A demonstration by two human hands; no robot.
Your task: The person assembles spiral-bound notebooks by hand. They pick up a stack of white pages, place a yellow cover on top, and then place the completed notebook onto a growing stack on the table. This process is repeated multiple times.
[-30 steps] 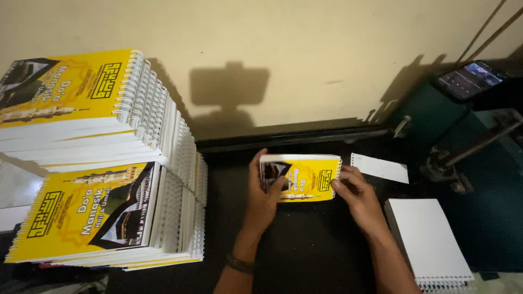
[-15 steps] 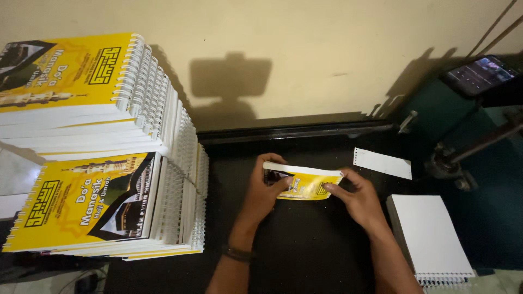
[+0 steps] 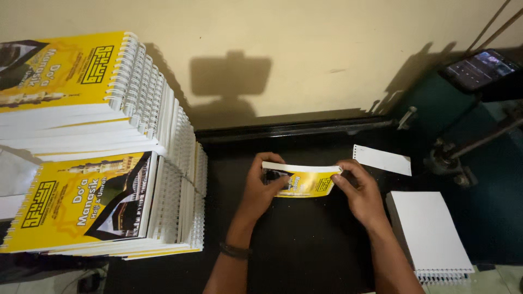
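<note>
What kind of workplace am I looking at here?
Probably a small print or bookbinding shop. Tall stacks of spiral-bound yellow booklets stand on the left, both hands hold another yellow booklet over a black worktable, and a pile of white bound pages lies to the right.

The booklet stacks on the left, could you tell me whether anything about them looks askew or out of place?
The upper stack of yellow spiral-bound booklets leans: its layers fan out unevenly, spirals stepping down to the right. The lower stack sits squarer. The small booklet in both hands looks intact.
</note>
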